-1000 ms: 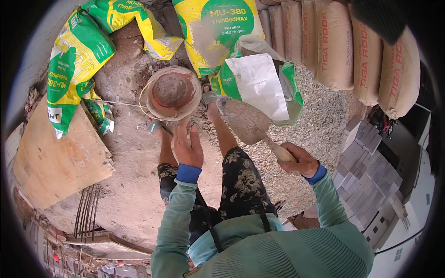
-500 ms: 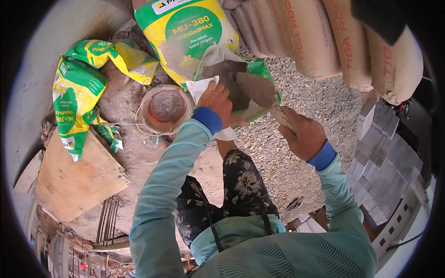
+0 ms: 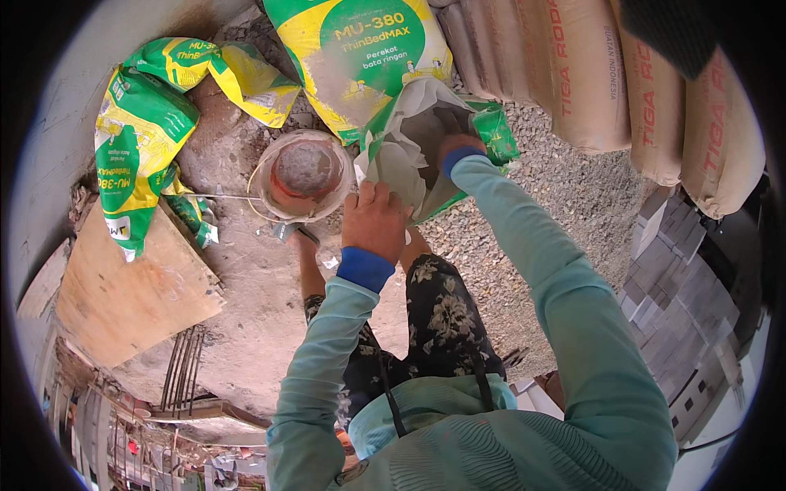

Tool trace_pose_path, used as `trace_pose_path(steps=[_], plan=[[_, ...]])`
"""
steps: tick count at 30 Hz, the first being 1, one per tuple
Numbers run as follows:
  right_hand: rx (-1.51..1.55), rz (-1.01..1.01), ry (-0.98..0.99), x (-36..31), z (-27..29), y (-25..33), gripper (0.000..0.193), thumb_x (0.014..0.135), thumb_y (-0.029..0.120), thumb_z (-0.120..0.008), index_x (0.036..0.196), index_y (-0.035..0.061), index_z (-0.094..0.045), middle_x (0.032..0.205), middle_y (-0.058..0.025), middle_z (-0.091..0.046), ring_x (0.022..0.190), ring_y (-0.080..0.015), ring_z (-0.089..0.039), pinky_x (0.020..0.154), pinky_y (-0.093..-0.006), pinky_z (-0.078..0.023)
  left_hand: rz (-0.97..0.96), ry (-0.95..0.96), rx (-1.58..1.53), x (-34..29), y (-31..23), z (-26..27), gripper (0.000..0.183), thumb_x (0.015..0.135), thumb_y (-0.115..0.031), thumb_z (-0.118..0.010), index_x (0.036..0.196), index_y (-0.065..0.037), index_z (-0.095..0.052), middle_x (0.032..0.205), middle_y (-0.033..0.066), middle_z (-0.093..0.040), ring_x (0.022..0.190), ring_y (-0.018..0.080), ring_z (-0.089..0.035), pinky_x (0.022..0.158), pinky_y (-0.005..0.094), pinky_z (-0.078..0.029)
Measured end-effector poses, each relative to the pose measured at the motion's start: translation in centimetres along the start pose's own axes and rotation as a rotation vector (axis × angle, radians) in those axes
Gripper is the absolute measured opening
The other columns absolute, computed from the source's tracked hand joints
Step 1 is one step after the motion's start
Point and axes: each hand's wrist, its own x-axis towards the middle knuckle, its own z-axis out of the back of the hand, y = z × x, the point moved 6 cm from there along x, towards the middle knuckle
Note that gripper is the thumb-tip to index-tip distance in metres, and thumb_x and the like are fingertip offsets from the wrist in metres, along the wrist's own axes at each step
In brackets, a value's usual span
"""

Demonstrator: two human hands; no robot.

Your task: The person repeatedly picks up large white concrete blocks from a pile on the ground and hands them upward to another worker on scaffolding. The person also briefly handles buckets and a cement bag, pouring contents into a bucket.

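Note:
My left hand (image 3: 377, 221) is closed on the near edge of an open paper-lined sack (image 3: 399, 168), whose outside is green. Its pale lining folds outward above my knuckles. Deep in the sack's mouth is my right hand (image 3: 460, 149), back of the hand and blue cuff showing, fingers hidden inside. No trowel shows now, and whatever the right hand holds is out of sight. Left of the sack stands a round bucket (image 3: 268, 176) with a wire handle and a reddish-grey inside.
A full yellow-and-green sack (image 3: 368, 49) lies just behind. Crumpled empty sacks (image 3: 151, 123) and a plywood board (image 3: 135, 295) are at left. Brown paper sacks (image 3: 581, 74) line the far right, above gravel (image 3: 565, 180). Grey paving blocks (image 3: 679, 278) are stacked at right.
My right hand, gripping a trowel heaped with grey powder at the sack's right edge, has moved left into the sack. My left hand has slid nearer along the lip; the sack's mouth gapes wider.

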Motion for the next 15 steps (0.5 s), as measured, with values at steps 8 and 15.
trace_pose_path(steps=[8, 15], plan=[[0.110, 0.250, 0.001, -0.6, -4.2, -0.7, 0.043, 0.092, 0.036, -0.060, 0.117, 0.0022, -0.068, 0.121, -0.0212, -0.066, 0.113, -0.0382, -0.062, 0.097, -0.0477, -0.050, -0.009, -0.369, -0.264, -2.8, 1.3, 0.8, 0.023, 0.087, -0.024, -0.067, 0.105, -0.010, -0.071, 0.129, 0.0056, -0.058, 0.120, 0.0294, -0.050, 0.097, 0.0445, -0.038], [0.404, 0.179, -0.098, 0.6, -9.1, -1.9, 0.046, 0.090, 0.038, -0.064, 0.118, 0.0024, -0.066, 0.125, -0.0239, -0.062, 0.117, -0.0410, -0.059, 0.101, -0.0478, -0.047, 0.272, -0.493, -0.446, -4.3, 2.0, 0.2, 0.031, 0.084, -0.011, -0.064, 0.115, -0.006, -0.068, 0.138, 0.0141, -0.050, 0.124, 0.0388, -0.043, 0.102, 0.0514, -0.035]])
